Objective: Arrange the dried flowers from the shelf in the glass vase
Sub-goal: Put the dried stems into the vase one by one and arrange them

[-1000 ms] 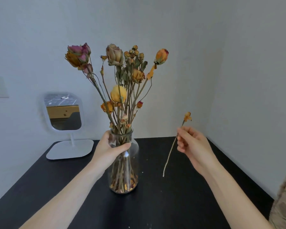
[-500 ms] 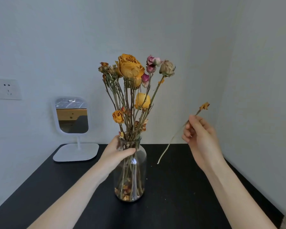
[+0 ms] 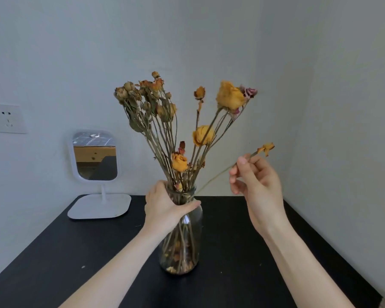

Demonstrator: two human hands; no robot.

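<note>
Surface: black table (image 3: pixel 76 252), filling the wall corner in front of me.
Middle: glass vase (image 3: pixel 188 252) stands upright, straight ahead of me.
Back left: standing mirror (image 3: pixel 95 155), white base flat on the tabletop.

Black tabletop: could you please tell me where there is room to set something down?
Bare tabletop lies in front of the mirror base, left of the left forearm, and along the right wall beyond the right forearm. It is crowded around the glass vase, which the left hand grips.
</note>
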